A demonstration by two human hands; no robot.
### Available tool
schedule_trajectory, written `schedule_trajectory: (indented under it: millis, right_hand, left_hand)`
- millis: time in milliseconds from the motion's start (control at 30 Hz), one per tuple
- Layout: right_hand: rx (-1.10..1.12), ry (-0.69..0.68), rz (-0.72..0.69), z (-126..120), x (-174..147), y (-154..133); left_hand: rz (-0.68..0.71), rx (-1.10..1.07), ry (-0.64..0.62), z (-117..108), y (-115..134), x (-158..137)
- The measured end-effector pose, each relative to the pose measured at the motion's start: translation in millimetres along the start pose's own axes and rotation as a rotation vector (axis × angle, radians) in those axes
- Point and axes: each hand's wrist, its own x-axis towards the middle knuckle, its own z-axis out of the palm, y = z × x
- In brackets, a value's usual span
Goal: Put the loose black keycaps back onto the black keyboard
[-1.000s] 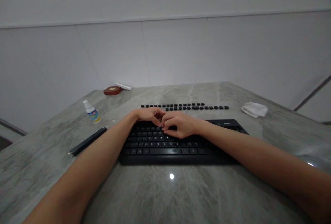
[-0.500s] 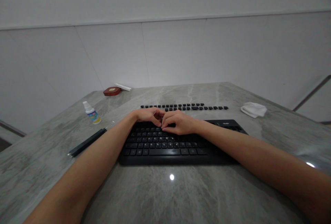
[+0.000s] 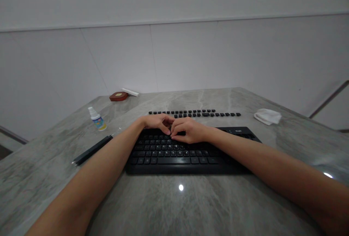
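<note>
A black keyboard point(image 3: 174, 160) lies on the grey marbled table, its upper middle covered by both hands. My left hand point(image 3: 159, 122) bends over the top key rows, thumb and fingers closed together near the middle. Right against it, my right hand point(image 3: 188, 130) has thumb and forefinger pinched just above the keys. Whatever is between the fingertips is too small and too hidden to make out. Beyond the hands, loose black keycaps point(image 3: 206, 114) lie in two rows on the table.
To the left stand a small spray bottle point(image 3: 97, 119) and a dark stick-like tool point(image 3: 92, 150). A reddish-brown case point(image 3: 119, 96) and a white strip point(image 3: 130, 92) lie at the back left. At the right is a folded white cloth point(image 3: 267, 116). A pale wall rises behind the table.
Both hands stay at nearly the same spot over the keyboard; only the fingertips shift very slightly. The whole view has moved a little.
</note>
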Motion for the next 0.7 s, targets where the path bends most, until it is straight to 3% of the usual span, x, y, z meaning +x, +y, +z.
schedule_trajectory:
  millis: [700]
  right_hand:
    - [-0.024, -0.042, -0.026, -1.9, -0.3, -1.0]
  left_hand:
    - [-0.023, 0.088, -0.009, -1.0, 0.7, 2.6]
